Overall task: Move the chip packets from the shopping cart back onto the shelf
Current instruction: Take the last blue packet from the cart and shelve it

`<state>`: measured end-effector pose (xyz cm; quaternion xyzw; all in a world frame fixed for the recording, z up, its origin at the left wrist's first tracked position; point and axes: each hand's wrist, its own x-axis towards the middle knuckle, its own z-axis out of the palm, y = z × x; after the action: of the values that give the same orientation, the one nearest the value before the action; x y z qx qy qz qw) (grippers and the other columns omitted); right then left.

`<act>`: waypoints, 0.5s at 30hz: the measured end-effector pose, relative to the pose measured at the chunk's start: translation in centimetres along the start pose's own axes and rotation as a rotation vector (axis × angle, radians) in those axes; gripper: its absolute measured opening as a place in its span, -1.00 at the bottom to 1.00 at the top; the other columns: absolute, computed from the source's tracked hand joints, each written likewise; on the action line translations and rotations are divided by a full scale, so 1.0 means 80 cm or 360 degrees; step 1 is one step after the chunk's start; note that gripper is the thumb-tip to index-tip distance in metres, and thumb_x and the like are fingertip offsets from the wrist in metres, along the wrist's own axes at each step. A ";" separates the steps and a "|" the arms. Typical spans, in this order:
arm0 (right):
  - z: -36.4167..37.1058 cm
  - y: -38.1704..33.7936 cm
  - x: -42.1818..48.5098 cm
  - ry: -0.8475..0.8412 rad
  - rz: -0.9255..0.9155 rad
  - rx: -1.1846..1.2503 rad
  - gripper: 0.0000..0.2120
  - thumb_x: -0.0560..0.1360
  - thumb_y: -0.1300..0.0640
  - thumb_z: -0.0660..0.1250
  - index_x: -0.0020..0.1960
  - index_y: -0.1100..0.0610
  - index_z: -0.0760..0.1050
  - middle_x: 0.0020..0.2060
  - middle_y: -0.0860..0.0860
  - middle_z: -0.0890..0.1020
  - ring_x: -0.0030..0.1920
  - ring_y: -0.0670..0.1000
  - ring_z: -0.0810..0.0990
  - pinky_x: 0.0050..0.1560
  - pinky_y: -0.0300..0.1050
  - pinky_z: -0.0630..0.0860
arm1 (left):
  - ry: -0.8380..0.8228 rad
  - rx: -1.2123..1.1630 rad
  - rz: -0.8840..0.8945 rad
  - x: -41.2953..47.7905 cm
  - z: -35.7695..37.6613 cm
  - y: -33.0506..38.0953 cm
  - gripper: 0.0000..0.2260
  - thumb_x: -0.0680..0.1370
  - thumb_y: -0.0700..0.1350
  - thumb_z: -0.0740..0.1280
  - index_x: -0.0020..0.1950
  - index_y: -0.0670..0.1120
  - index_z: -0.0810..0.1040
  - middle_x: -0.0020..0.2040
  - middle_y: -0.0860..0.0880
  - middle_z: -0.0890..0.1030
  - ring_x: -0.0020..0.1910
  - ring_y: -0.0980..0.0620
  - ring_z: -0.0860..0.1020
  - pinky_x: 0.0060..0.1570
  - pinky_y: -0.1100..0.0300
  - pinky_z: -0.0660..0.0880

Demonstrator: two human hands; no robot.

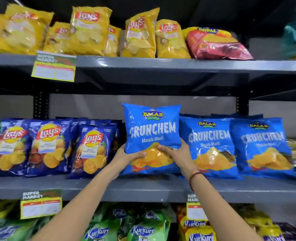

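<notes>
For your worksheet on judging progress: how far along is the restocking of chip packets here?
Done: two light-blue Crunchem packets stand upright on the grey metal middle shelf. In hand: the left hand and right hand hold a third matching packet upright at the gap beside them. Left: releasing it; the cart is out of view, so remaining packets are unknown.

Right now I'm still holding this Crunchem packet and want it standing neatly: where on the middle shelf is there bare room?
The gap sits under the held Crunchem packet, between the dark blue Lay's packets and the shelved Crunchem packets. The middle shelf has a bare front strip. Left and right are crowded. Both the left hand and right hand grip it.
</notes>
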<state>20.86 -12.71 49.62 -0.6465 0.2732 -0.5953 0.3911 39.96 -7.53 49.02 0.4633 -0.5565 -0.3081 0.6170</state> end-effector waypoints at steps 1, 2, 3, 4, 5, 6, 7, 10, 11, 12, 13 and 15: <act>0.002 0.005 0.002 0.0000 0.0023 -0.0005 -0.36 0.14 0.00 0.61 0.17 0.08 0.51 0.02 0.01 0.68 0.06 0.04 0.66 0.08 0.01 0.61 | 0.0003 0.0017 -0.0020 0.005 -0.001 -0.006 -0.58 0.31 -0.17 0.54 0.09 0.03 0.49 0.04 0.00 0.63 -0.02 0.03 0.62 -0.17 0.26 0.57; 0.003 0.009 0.005 -0.0002 0.0036 -0.0014 -0.32 0.12 -0.05 0.62 0.18 0.07 0.51 0.03 0.01 0.68 0.06 0.04 0.66 0.09 0.04 0.61 | 0.0004 0.0030 -0.0048 0.011 -0.002 -0.013 -0.59 0.31 -0.15 0.54 0.09 0.03 0.49 0.05 -0.01 0.63 -0.02 0.02 0.62 -0.13 0.23 0.57; 0.004 0.014 0.006 0.0000 0.0057 -0.0024 -0.25 0.06 -0.12 0.62 0.18 0.05 0.51 0.04 0.01 0.68 0.07 0.04 0.66 0.11 0.07 0.61 | 0.0001 0.0039 -0.0079 0.015 -0.003 -0.020 -0.57 0.30 -0.13 0.55 0.09 0.03 0.49 0.07 -0.02 0.63 0.00 0.00 0.62 -0.06 0.17 0.56; 0.005 0.020 0.009 0.0002 0.0074 -0.0021 -0.18 0.00 -0.19 0.62 0.19 0.04 0.50 0.06 0.00 0.68 0.07 0.04 0.65 0.13 0.10 0.60 | -0.0003 0.0044 -0.0109 0.019 -0.003 -0.026 -0.55 0.29 -0.11 0.56 0.11 0.03 0.49 0.08 -0.03 0.63 0.02 -0.02 0.61 0.00 0.11 0.56; 0.006 0.025 0.010 0.0000 0.0087 -0.0018 -0.12 -0.05 -0.23 0.61 0.21 0.04 0.49 0.07 0.01 0.68 0.08 0.04 0.65 0.15 0.12 0.58 | -0.0006 0.0043 -0.0131 0.023 -0.004 -0.031 -0.54 0.30 -0.10 0.55 0.13 0.01 0.49 0.08 -0.03 0.63 0.02 -0.03 0.61 0.02 0.08 0.55; 0.007 0.032 0.014 -0.0004 0.0094 -0.0022 -0.07 -0.07 -0.26 0.61 0.22 0.05 0.48 0.08 0.01 0.67 0.10 0.04 0.64 0.16 0.13 0.57 | -0.0007 0.0043 -0.0147 0.026 -0.005 -0.035 -0.53 0.31 -0.11 0.54 0.16 -0.01 0.48 0.07 -0.02 0.63 0.01 -0.03 0.61 0.01 0.09 0.55; 0.008 0.038 0.016 0.0000 0.0105 -0.0029 -0.05 -0.09 -0.27 0.60 0.23 0.06 0.48 0.08 0.01 0.67 0.10 0.04 0.64 0.18 0.13 0.57 | -0.0005 0.0040 -0.0159 0.027 -0.005 -0.038 -0.52 0.32 -0.12 0.53 0.18 -0.02 0.47 0.06 -0.02 0.62 0.00 -0.02 0.61 -0.02 0.12 0.55; 0.009 0.049 0.024 0.0018 0.0133 -0.0071 -0.10 -0.05 -0.26 0.61 0.21 0.05 0.49 0.07 0.00 0.67 0.10 0.03 0.63 0.19 0.12 0.56 | -0.0002 0.0026 -0.0187 0.031 -0.004 -0.044 -0.49 0.32 -0.11 0.53 0.23 -0.04 0.46 0.11 -0.06 0.62 0.01 -0.03 0.62 -0.03 0.11 0.56; 0.009 0.051 0.025 0.0020 0.0140 -0.0093 -0.16 -0.01 -0.24 0.61 0.19 0.05 0.50 0.06 0.00 0.67 0.09 0.03 0.64 0.19 0.12 0.56 | -0.0003 0.0029 -0.0202 0.032 -0.005 -0.046 -0.46 0.31 -0.09 0.53 0.25 -0.05 0.45 0.12 -0.07 0.62 0.02 -0.04 0.62 0.01 0.09 0.56; 0.009 0.053 0.026 0.0022 0.0144 -0.0121 -0.22 0.02 -0.20 0.60 0.16 0.05 0.51 0.04 -0.01 0.68 0.08 0.03 0.64 0.19 0.11 0.56 | -0.0003 0.0037 -0.0215 0.033 -0.006 -0.046 -0.42 0.30 -0.07 0.54 0.27 -0.05 0.44 0.13 -0.07 0.62 0.02 -0.04 0.62 0.02 0.07 0.56; 0.010 0.055 0.027 0.0038 0.0154 -0.0144 -0.25 0.03 -0.19 0.59 0.15 0.05 0.51 0.03 -0.01 0.68 0.08 0.03 0.64 0.19 0.11 0.56 | 0.0002 0.0050 -0.0232 0.033 -0.008 -0.048 -0.38 0.28 -0.05 0.55 0.29 -0.07 0.43 0.14 -0.07 0.61 0.03 -0.04 0.62 0.02 0.08 0.56; 0.012 0.054 0.025 0.0090 0.0169 -0.0198 -0.22 0.06 -0.20 0.58 0.19 0.07 0.48 0.08 0.02 0.66 0.11 0.05 0.62 0.21 0.11 0.54 | 0.0031 0.0119 -0.0246 0.031 -0.010 -0.048 -0.32 0.26 -0.01 0.57 0.31 -0.10 0.39 0.17 -0.07 0.59 0.04 -0.03 0.61 0.02 0.10 0.55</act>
<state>22.54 -16.53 47.11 -0.6370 0.3544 -0.5738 0.3733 41.74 -11.00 46.56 0.5305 -0.5242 -0.3293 0.5791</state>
